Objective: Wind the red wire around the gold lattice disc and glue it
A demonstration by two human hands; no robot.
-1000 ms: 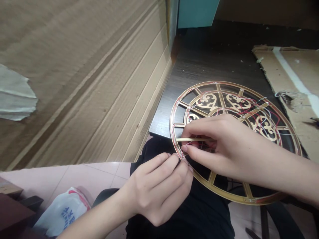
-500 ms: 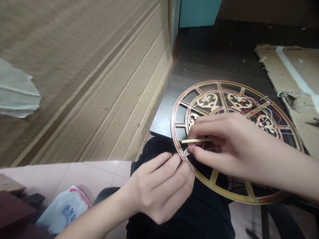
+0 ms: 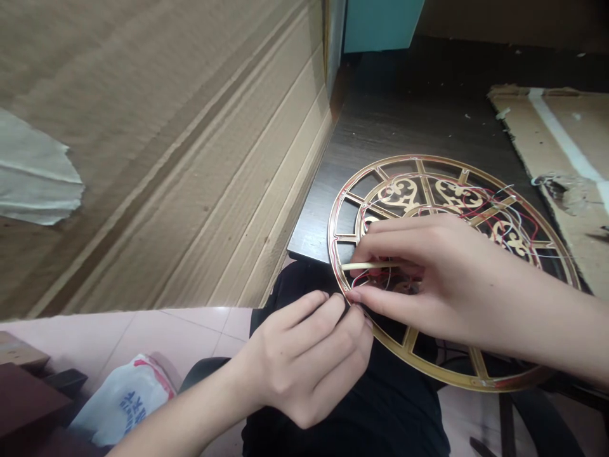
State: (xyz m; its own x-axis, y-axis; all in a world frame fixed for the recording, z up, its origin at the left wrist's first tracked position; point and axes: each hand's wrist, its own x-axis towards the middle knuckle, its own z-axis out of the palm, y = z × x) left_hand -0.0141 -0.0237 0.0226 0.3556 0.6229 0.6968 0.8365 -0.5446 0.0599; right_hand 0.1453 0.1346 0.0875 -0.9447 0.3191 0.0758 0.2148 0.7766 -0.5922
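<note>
A round gold openwork frame (image 3: 431, 164) with scroll patterns lies on a dark table, its near edge hanging over my lap. Thin red, white and blue wires (image 3: 499, 212) run across it. My right hand (image 3: 428, 273) rests on the frame's left part and is closed on a thin pale stick (image 3: 364, 266) that points left toward the rim. My left hand (image 3: 304, 358) is curled below the rim, its fingertips pinching the frame's lower left edge beside the right thumb.
A large corrugated cardboard sheet (image 3: 166, 146) leans at the left. A torn cardboard piece (image 3: 552, 146) lies on the dark table (image 3: 390, 120) at the right. A white plastic bag (image 3: 121, 400) sits on the pink tiled floor at lower left.
My right hand has shifted slightly on the frame, its thumb moving left toward the rim. The stick stays in it. My left hand keeps its place at the rim.
</note>
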